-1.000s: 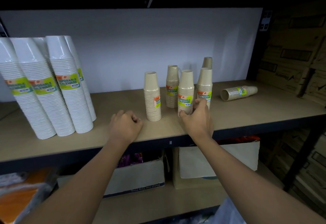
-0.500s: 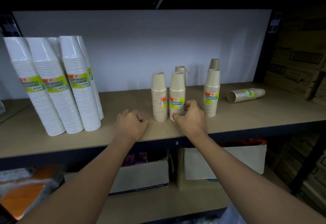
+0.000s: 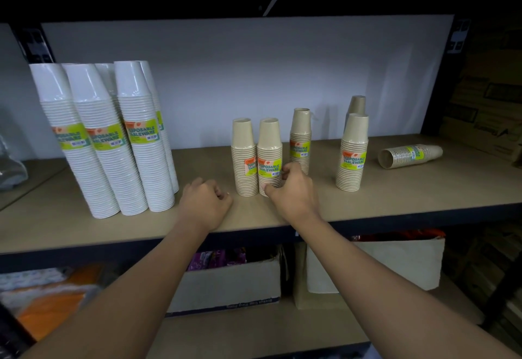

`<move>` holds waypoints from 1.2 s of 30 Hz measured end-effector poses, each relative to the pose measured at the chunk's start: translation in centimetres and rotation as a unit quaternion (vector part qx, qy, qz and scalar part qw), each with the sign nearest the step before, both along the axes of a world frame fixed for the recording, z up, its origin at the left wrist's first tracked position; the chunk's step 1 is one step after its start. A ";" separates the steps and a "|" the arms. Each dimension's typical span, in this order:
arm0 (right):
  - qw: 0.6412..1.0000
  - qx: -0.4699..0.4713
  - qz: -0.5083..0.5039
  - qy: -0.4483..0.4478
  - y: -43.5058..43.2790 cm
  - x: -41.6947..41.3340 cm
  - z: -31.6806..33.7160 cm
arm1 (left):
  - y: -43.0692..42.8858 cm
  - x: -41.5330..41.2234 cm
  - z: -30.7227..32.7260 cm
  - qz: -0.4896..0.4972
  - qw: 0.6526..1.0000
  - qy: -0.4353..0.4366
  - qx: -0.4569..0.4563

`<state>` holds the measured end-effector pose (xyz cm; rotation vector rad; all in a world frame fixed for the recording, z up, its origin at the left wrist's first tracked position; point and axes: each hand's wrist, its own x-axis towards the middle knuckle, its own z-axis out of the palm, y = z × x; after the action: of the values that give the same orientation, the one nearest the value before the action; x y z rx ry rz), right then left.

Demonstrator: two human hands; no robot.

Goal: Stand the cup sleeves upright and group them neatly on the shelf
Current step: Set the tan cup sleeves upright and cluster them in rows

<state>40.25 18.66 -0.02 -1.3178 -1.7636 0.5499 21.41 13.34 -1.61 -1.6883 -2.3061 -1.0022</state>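
Note:
Several tan cup sleeves stand upright on the wooden shelf [image 3: 409, 189]. My right hand [image 3: 293, 192] grips the base of one tan sleeve [image 3: 269, 149], which stands touching another upright tan sleeve [image 3: 243, 155] on its left. A third sleeve [image 3: 300, 138] stands just behind, to the right. Two more [image 3: 353, 152] stand one behind the other farther right. One tan sleeve [image 3: 409, 155] lies on its side at the far right. My left hand [image 3: 204, 203] rests on the shelf with curled fingers, holding nothing.
Tall white cup sleeves [image 3: 118, 144] lean together at the shelf's left. A white back panel [image 3: 254, 76] closes the rear. Cardboard boxes [image 3: 226, 285] and a white bag [image 3: 395, 262] sit on the lower shelf. Stacked cartons [image 3: 485, 104] stand at the right.
My right hand has slid the gripped tan sleeve leftward, away from the right pair, until it touches the leftmost tan sleeve. My left hand has stayed curled on the shelf.

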 end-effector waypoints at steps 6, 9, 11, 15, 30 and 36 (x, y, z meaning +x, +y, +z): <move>0.994 -0.017 -0.003 0.105 0.5 1.1 0.1 | -0.1 0.0 -0.2 -0.001 1.000 -0.007 0.017; 0.990 0.003 -0.060 0.130 1.7 2.1 0.5 | 0.0 0.0 -0.2 0.001 1.000 -0.007 0.017; 0.989 -0.005 -0.083 0.121 2.7 2.4 0.8 | 0.0 0.0 -0.3 0.003 1.000 -0.006 0.016; 0.991 -0.035 -0.089 0.095 4.7 1.7 0.9 | 0.0 0.0 -0.4 0.000 1.000 -0.008 0.016; 0.995 0.002 -0.087 0.058 6.5 1.9 0.4 | 0.5 -0.3 -0.6 0.003 1.000 -0.018 0.016; 0.997 0.032 -0.046 0.051 4.4 3.2 -0.4 | 0.0 0.1 -0.3 0.010 1.000 -0.028 0.003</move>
<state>43.45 23.05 -0.45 -1.2968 -1.6166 0.4956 21.56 13.30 -1.86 -1.6508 -2.3474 -1.0660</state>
